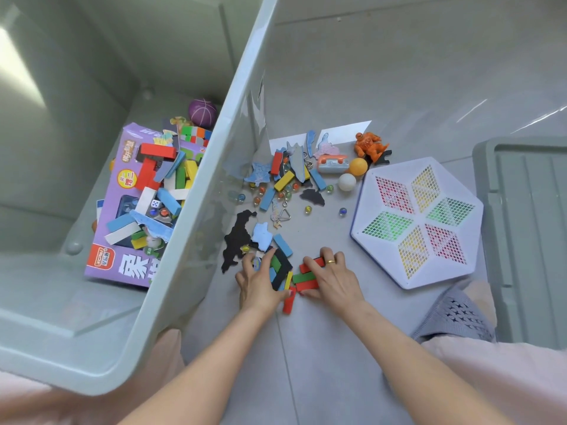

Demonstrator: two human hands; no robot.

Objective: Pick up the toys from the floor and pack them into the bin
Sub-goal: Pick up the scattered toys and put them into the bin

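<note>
Our left hand (257,282) lay on the floor (383,72) at about six o'clock in the scattered toys, fingers curled over a small heap of blocks (280,271) and black foam pieces, thumb against a red block (289,300) that pointed toward us. Our right hand (329,279), a ring (330,261) on one finger, sat just beside it at three o'clock, fingers bent over a stack of red and green blocks (308,276) and pressing them toward the left hand; we could not tell whether either hand had actually lifted anything. The pale green bin (196,228) stood at nine o'clock from the hands, tilted in the view, and it already held a purple box (122,185) with coloured blocks strewn on it and a purple ball (202,112) at its far end. At twelve o'clock from the hands lay more blocks, marbles (342,211), blue foam shapes, an orange ball (358,166) touching a white ball (347,181), and an orange figure (369,144). A white hexagonal board (417,222) lay at two o'clock, and a grey lid (527,240) beyond it.
</note>
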